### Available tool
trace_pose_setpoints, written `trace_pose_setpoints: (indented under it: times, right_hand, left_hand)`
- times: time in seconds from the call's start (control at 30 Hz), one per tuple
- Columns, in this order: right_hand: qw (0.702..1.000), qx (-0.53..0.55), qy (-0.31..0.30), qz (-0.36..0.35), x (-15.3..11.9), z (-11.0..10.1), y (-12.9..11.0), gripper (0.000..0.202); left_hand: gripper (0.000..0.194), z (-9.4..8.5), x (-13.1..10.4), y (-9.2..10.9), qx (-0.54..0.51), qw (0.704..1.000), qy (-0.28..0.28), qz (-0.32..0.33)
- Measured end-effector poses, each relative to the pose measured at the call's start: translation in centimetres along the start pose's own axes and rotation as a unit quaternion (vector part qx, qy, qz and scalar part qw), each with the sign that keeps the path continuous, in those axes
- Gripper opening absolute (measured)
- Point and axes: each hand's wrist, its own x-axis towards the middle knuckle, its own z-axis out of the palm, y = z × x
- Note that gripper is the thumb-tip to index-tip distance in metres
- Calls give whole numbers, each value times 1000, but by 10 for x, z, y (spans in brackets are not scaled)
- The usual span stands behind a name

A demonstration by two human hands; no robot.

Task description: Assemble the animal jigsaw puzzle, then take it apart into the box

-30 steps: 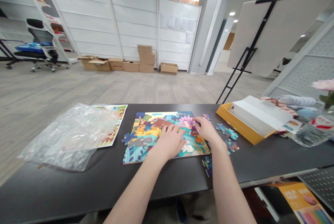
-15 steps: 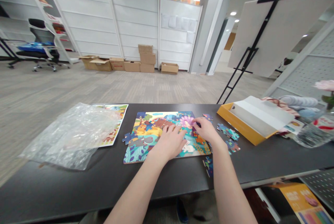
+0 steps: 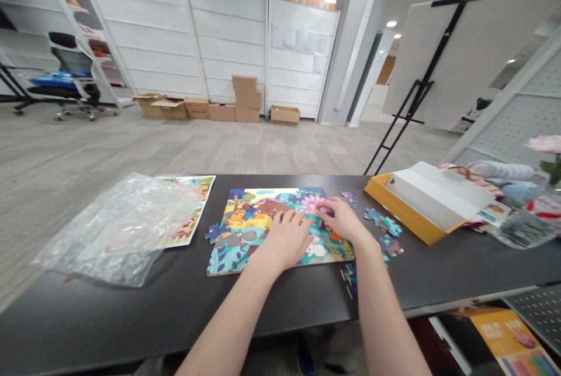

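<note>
While your left hand (image 3: 283, 242) lies palm-down across the middle of the jigsaw puzzle (image 3: 239, 250), its fingers are spread and released, resting on the animal picture. Your right hand (image 3: 348, 225) is over the puzzle's right part, its fingers bent down at the pink peacock; you cannot tell from this view whether they pinch a piece. The puzzle lies flat on the dark surface (image 3: 175, 306), in front of you and near the middle.

At the puzzle's left edge you have a blue puzzle piece (image 3: 214, 232). Off its right side are more loose pieces: a small one (image 3: 349, 197) near the far right corner, a teal cluster (image 3: 383, 223) farther right, a brown and blue group (image 3: 390, 244) nearer, and dark blue pieces (image 3: 349, 279) beside your right forearm.

To your left, a crumpled clear plastic bag (image 3: 109, 227) partly covers an illustrated sheet (image 3: 199, 215). On the right sits an open yellow box (image 3: 405, 212) with a white inside, and beyond it a clear plastic bottle (image 3: 532, 221) with a red label.
</note>
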Motion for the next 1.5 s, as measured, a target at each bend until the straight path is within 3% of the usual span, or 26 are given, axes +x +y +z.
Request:
trace_pose_setpoints:
  times: [0.57, 1.5]
  right_hand:
    - [1000, -18, 1, 7, 0, 3, 3, 15]
    - [999, -42, -15, 29, 0, 3, 1, 17]
  left_hand:
    - [29, -6, 4, 0, -16, 1000, -5, -17]
    - [32, -7, 3, 1, -11, 1000, -6, -10]
